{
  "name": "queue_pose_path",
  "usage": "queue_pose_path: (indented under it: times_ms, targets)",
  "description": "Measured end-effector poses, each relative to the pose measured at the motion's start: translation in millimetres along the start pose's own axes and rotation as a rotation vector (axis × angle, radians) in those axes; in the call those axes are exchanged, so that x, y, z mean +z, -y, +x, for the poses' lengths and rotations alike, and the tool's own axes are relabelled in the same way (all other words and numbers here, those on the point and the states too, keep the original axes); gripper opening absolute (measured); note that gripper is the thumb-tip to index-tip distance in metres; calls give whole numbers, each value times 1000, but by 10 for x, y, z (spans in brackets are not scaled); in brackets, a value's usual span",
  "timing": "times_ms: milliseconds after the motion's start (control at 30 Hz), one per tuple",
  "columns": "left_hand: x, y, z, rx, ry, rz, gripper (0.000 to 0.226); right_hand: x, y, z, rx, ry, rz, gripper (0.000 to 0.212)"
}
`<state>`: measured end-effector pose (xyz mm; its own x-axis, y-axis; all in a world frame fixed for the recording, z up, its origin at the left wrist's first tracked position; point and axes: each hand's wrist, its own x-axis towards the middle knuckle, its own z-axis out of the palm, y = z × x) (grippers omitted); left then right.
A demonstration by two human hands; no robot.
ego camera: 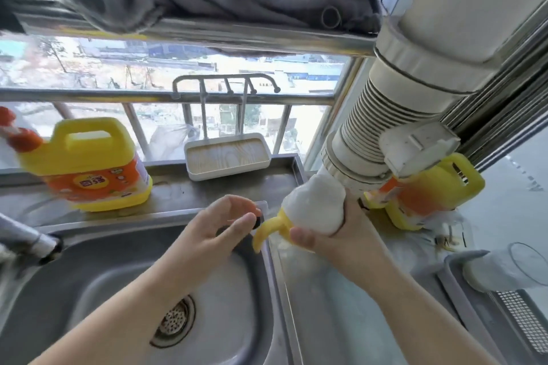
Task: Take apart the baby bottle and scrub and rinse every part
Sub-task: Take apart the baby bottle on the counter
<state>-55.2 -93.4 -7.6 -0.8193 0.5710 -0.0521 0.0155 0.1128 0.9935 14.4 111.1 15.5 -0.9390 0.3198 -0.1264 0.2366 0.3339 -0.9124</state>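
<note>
Gripping the baby bottle (314,204) round its white body, the right hand (341,234) holds it tilted over the sink's (89,275) right rim, at about three o'clock from the drain (175,320). Its yellow handle (264,234) points toward nine o'clock. The left hand (216,231) hovers just beside that handle, fingers loosely curved and holding nothing. A yellow detergent jug (92,166) stands at ten o'clock.

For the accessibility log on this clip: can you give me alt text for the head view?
A person's right hand grips a white baby bottle with yellow handles at the sink's right edge, while the left hand reaches toward it, fingers loosely curled. A yellow detergent jug and a white tray stand on the ledge behind.
</note>
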Motion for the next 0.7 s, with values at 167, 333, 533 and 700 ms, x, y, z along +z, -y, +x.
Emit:
queue_pose_path:
  times_ms: [167, 333, 533, 700]
  targets:
    - [-227, -125, -223, -80, -74, 355, 25, 463, 322, -58, -73, 43, -20, 67]
    - [-461, -167, -530, -73, -178, 220, 13, 882, 515, -145, -36, 68, 35, 73]
    - [-642, -166, -805, -35, -207, 39, 16, 1197, 547, -248, 0, 156, 128, 85]
    - [-734, -104, -952, 10, -146, -58, 18, 1286, 526, -300, -68, 162, 155, 70]
